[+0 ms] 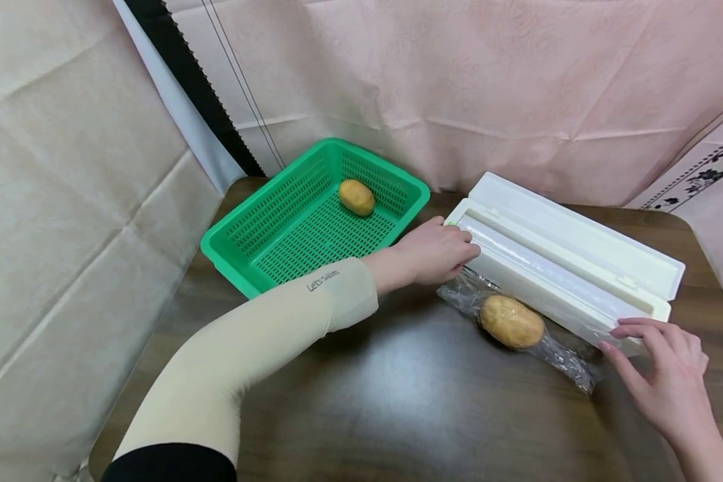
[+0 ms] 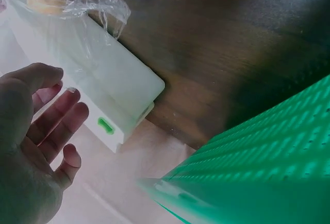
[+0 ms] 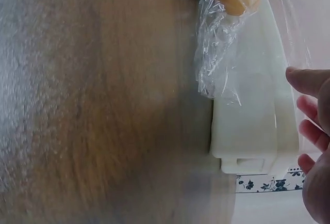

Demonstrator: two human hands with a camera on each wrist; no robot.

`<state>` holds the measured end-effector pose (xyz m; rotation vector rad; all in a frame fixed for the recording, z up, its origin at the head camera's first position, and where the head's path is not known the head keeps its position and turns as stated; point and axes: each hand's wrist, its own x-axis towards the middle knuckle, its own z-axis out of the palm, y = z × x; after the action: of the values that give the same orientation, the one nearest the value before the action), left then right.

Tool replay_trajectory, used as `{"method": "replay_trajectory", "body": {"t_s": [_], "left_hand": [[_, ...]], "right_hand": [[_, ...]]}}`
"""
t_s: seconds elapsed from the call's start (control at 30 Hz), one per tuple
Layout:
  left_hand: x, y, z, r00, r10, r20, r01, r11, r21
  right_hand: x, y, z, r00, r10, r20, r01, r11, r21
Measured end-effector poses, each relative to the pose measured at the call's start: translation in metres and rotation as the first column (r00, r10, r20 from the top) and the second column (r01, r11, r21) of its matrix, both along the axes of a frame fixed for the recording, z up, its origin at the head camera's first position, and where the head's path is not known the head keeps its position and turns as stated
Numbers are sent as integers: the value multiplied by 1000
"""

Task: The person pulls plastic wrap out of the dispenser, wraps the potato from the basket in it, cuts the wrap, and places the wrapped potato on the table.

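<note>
An open white cling film dispenser box point(image 1: 533, 288) lies slanted, a clear film roll point(image 1: 542, 271) inside it. My left hand point(image 1: 440, 251) is at the box's left end, its fingers loosely bent in the left wrist view. At the right end, my right hand point(image 1: 665, 371) has thumb and index finger a little apart by the front edge. Clear film point(image 3: 296, 33) runs close to the right thumb in the right wrist view. Before the box lies a potato point(image 1: 512, 321) wrapped in cling film, with crumpled film ends point(image 1: 563, 365) on both sides.
A green plastic basket point(image 1: 229, 258) stands at the back left, just beyond my left forearm, with one bare potato point(image 1: 357, 197) in it. The raised box lid point(image 1: 578, 234) leans back toward the pink cloth point(image 1: 488, 80) behind the brown wooden table point(image 1: 397, 402).
</note>
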<state>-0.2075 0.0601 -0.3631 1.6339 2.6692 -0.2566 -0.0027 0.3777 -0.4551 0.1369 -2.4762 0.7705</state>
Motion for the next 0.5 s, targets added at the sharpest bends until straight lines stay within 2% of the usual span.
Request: {"method": "replay_trajectory", "body": {"t_s": [0.23,0.5], "left_hand": [[13,-8,0,999,-19,28,20,999,-41],[27,-13,-6,998,-58,-20,56,995,-79]], "right_hand": [[5,-2,1,1000,8,3,-8,1000,19],[12,-7,-5,998,50,-26,-49,998,33]]}}
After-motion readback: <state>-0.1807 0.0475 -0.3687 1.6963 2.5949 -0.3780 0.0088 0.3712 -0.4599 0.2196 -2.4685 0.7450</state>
